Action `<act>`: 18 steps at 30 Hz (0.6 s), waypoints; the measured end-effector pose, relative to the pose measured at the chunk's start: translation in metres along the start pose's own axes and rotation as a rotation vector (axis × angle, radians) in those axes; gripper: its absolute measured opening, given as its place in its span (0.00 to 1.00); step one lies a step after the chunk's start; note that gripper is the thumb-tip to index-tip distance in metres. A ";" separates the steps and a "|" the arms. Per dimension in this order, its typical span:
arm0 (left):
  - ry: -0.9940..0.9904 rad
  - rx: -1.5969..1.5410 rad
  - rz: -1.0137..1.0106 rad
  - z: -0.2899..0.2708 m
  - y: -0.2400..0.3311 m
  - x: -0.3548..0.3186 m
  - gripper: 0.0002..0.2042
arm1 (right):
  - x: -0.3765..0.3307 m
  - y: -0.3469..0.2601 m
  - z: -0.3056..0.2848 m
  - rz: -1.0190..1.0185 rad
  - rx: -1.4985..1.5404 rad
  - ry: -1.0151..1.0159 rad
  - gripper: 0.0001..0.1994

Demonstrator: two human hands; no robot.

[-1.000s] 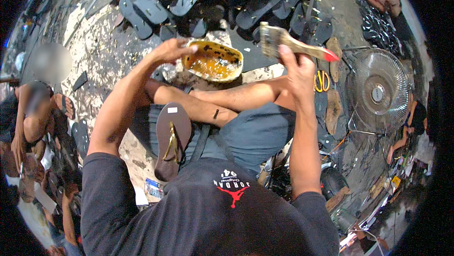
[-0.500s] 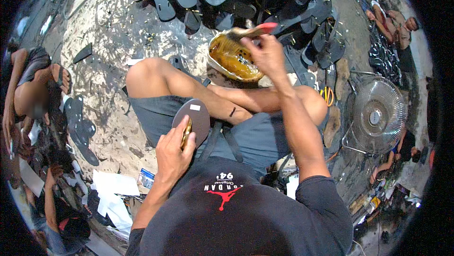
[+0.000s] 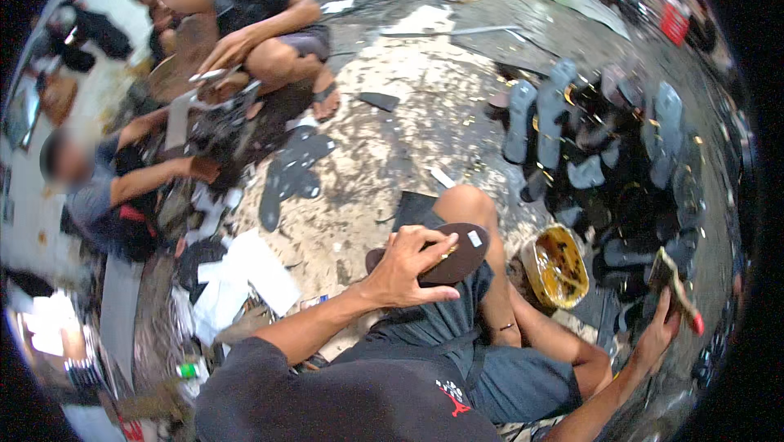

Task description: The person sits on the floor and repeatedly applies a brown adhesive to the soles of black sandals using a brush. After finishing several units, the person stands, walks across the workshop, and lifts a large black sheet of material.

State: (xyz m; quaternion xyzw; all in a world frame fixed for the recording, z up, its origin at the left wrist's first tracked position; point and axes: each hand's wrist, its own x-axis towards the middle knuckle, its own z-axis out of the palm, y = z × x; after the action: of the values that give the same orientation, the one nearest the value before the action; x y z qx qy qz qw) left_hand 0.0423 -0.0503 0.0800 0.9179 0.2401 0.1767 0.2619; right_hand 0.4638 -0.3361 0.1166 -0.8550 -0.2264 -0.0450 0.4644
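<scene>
My left hand point(image 3: 408, 266) lies over a dark brown flip-flop point(image 3: 467, 256) with a small white label, on my left thigh. Its thumb stands away from the fingers. A bit of gold-coloured strap shows beneath the fingers, and much of the sole is hidden by the hand. My right hand point(image 3: 656, 334), out to the right, is closed round a brush point(image 3: 683, 302) with a red-tipped handle. Between my legs and the sandal pile stands a tub point(image 3: 532, 277) of amber, glue-like liquid, its inner walls coated and spotted dark.
Many grey and black sandals point(image 3: 555, 115) lie beyond the tub. More dark soles point(image 3: 294, 166) are on the stained floor, with white paper sheets point(image 3: 260, 269) nearer me. Two people sit at the left, one a person in a dark shirt point(image 3: 260, 1) holding something.
My view has swung to the left, bringing two people in. The brush has left the tub and is out to the right in my right hand. The left hand stays with the flip-flop.
</scene>
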 end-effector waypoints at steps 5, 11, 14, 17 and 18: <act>0.186 0.219 0.022 0.029 -0.007 -0.019 0.51 | -0.009 0.019 0.053 0.143 0.425 -0.082 0.17; 0.301 0.089 0.055 0.031 0.001 0.018 0.47 | -0.036 0.020 0.057 0.249 0.726 -0.029 0.15; 0.306 -0.584 -0.168 -0.006 0.008 0.050 0.37 | -0.026 0.007 0.065 0.367 0.883 0.100 0.19; 0.122 -1.515 -0.381 -0.023 0.034 0.060 0.27 | -0.044 -0.061 0.091 0.274 0.934 0.080 0.17; -0.022 -1.683 -0.293 -0.009 0.026 0.063 0.38 | -0.058 -0.092 0.100 0.201 0.890 -0.034 0.17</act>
State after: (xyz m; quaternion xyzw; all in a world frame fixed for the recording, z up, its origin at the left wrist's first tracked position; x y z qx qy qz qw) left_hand 0.0994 -0.0328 0.1142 0.3788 0.1428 0.2516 0.8791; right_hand 0.3589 -0.2317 0.1149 -0.5905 -0.1471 0.1163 0.7850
